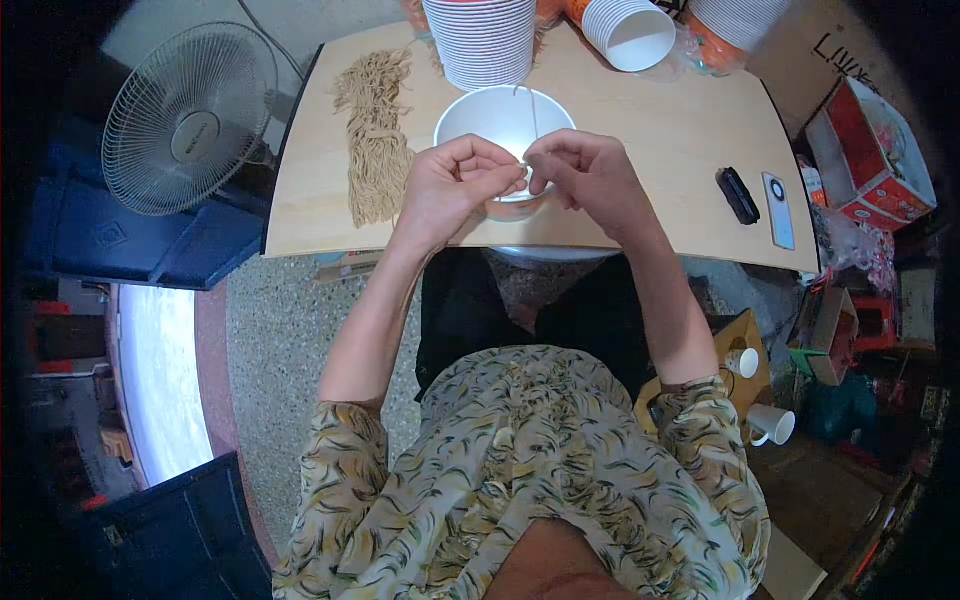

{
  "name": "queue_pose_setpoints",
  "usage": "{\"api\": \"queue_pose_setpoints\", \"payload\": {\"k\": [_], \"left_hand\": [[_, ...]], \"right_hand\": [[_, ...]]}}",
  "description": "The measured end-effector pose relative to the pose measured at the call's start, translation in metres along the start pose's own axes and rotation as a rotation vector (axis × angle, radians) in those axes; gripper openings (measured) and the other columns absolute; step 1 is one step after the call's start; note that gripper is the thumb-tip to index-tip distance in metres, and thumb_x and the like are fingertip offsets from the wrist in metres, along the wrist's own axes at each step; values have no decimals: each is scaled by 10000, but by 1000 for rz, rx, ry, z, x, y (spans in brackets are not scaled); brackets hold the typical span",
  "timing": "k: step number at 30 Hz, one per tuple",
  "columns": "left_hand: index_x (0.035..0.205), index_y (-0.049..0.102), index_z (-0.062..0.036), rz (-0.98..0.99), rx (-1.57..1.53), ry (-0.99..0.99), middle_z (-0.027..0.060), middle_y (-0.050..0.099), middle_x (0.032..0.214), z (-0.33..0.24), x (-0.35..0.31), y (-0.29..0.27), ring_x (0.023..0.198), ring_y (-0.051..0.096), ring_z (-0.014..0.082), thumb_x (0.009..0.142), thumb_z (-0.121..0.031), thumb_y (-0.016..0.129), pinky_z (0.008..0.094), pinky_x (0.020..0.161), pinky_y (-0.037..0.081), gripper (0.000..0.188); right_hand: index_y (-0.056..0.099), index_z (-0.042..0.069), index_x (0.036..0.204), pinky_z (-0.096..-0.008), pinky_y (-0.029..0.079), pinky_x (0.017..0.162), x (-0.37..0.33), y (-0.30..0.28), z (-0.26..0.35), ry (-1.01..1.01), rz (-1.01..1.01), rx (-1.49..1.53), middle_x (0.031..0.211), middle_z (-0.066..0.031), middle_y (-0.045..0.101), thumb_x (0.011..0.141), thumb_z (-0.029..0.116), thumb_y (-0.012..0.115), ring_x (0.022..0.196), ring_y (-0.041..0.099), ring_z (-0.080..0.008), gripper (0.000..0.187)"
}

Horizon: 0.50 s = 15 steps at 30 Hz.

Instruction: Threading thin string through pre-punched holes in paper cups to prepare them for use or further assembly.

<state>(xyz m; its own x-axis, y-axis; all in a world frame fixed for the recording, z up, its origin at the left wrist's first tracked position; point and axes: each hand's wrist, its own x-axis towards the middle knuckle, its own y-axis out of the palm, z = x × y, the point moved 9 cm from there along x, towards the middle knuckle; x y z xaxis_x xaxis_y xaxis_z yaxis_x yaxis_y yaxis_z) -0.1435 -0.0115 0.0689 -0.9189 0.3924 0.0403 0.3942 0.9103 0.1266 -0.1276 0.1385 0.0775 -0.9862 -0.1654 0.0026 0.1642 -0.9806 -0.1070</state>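
My left hand [455,187] and my right hand [592,180] meet over a white paper bucket [468,115] with an orange lower part, near the table's front edge. Both hands are closed in a pinch, fingertips almost touching. A thin pale cord [535,112] rises from my right fingertips and curves over at the top, against the bucket's white inside. Something small and light sits between my left thumb and forefinger, likely part of this cord; the fingers hide most of it. Left of the hands lies a bundle of tan cords [378,150].
A tall stack of paper buckets [482,45] stands behind, with a tipped stack [628,38] farther right. On the table's right side lie a black case [738,195] and a white, phone-like slab [778,210]. A fan [190,130] stands left; a red carton [870,155] sits right.
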Motion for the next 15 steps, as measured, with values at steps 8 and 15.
{"api": "queue_pose_setpoints", "payload": {"k": [8,15], "left_hand": [[1076,641,31,-12,-72,-40,128,728,937,4,-2,2,825,713,152,877,12,693,244,744,579,207],[1258,578,13,32,-38,-33,137,728,997,-3,-4,8,808,704,135,899,21,648,254,737,577,367]], "right_hand": [[666,-12,942,-234,571,623,1,6,3,-73,22,92,776,-40,676,945,59,607,692,631,-78,92],[650,-17,917,-226,490,576,2,0,7,-181,-57,35,735,-30,655,946,60,595,669,604,-65,99]]}}
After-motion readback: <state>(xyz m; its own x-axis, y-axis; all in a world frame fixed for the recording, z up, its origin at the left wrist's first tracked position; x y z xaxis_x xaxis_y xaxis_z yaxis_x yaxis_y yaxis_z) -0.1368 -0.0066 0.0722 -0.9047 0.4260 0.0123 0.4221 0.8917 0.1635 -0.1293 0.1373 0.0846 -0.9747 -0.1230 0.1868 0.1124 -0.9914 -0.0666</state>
